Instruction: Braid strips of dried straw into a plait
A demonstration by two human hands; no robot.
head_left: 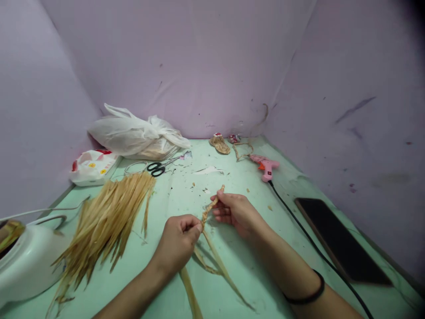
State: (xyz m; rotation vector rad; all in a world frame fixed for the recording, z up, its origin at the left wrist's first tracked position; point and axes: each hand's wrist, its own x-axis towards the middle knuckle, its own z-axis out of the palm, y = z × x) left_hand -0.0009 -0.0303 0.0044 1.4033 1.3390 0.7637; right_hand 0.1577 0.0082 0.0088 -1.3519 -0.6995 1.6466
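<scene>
A short braid of tan dried-leaf strips (209,210) slants upward between my hands, above the green table. Its lower end is pinched in my left hand (181,239), thumb against a curled index finger. My right hand (235,212) holds the braid near its top tip between thumb and index finger, the other fingers loosely curled beneath. Loose strips (221,261) hang from below my left fingers toward the table's near side. A wide pile of similar dried strips (109,217) lies to the left of my left hand.
Black-handled scissors (157,168), a white plastic bag (139,135) and a tissue pack (94,167) sit at back left. A woven sole shape (219,144) lies at the back. On the right are a pink glue gun (265,167) with black cord and a dark phone (338,239). A white pot (36,261) stands left.
</scene>
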